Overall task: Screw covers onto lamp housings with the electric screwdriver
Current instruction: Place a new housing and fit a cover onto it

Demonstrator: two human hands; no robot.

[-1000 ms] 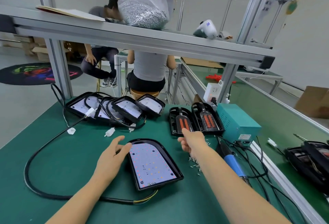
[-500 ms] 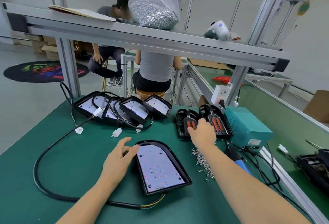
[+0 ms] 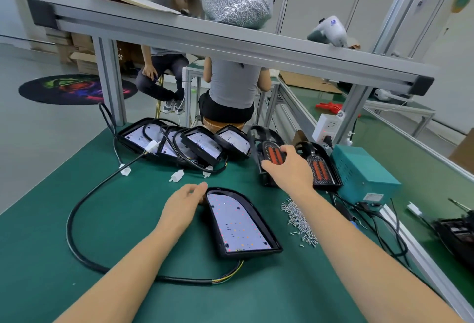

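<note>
While a row of finished lamps (image 3: 189, 143) sits at the far left of the green mat (image 3: 77, 220), the left hand (image 3: 183, 206) rests relaxed fingers on the lamp housing (image 3: 238, 222) lying mid-mat. Screws (image 3: 300, 220) are piled just right of it. Compared to half a second ago, the right hand (image 3: 289, 168) has tilted the cover (image 3: 269, 153) up, gripping it beside the teal box (image 3: 364, 174).

Right hand (image 3: 289, 168) reached forward, now grips cover (image 3: 269, 153), seemingly tilted up off mat.
</note>
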